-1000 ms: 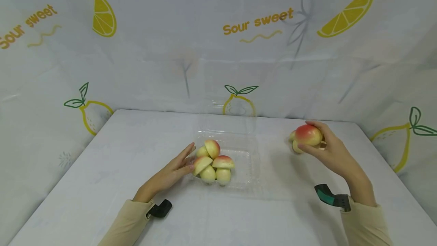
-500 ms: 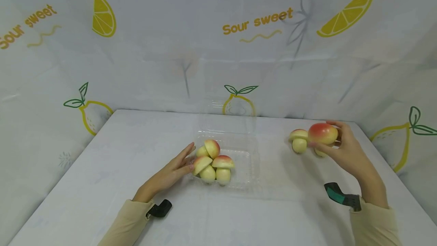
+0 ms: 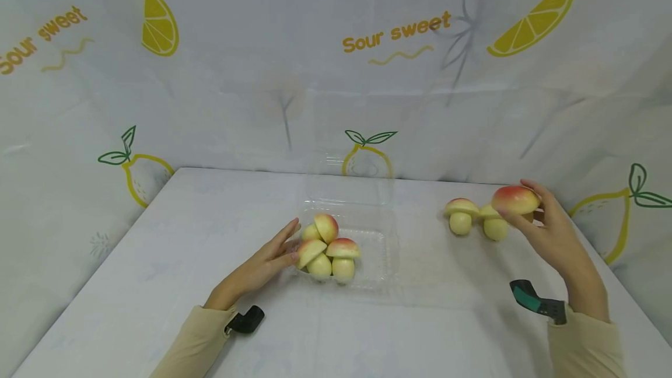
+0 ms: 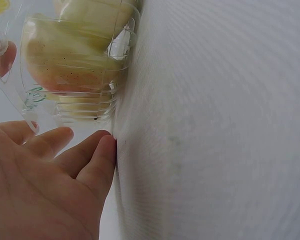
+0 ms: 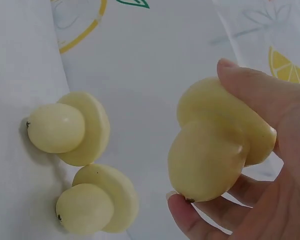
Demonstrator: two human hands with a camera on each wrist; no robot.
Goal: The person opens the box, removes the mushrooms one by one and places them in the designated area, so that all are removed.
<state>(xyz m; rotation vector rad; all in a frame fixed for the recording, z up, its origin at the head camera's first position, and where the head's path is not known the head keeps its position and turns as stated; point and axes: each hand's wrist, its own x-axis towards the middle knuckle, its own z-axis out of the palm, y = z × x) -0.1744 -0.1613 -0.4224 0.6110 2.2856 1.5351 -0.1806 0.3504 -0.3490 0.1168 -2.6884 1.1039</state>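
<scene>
Toy mushrooms with red-and-yellow caps and pale stems are in view. My right hand (image 3: 556, 235) grips one mushroom (image 3: 515, 199) by its cap, raised over the table's right side; in the right wrist view its pale underside and stem (image 5: 205, 160) show. Beside it two mushrooms (image 3: 460, 223) (image 5: 97, 200) stand on the table, close together. Three mushrooms (image 3: 343, 258) lie in the left part of a clear plastic box (image 3: 373, 261) with its lid raised. Fingers spread and relaxed, my left hand (image 3: 257, 267) (image 4: 50, 175) rests at the box's left side.
The white table (image 3: 157, 261) reaches back to a white cloth backdrop (image 3: 236, 74) with lemon prints. The box's transparent lid (image 3: 349, 185) stands behind its base, against the backdrop.
My right hand has moved to the right with its mushroom, and the two standing mushrooms behind it have come into fuller view. The left hand and the box have stayed in place.
</scene>
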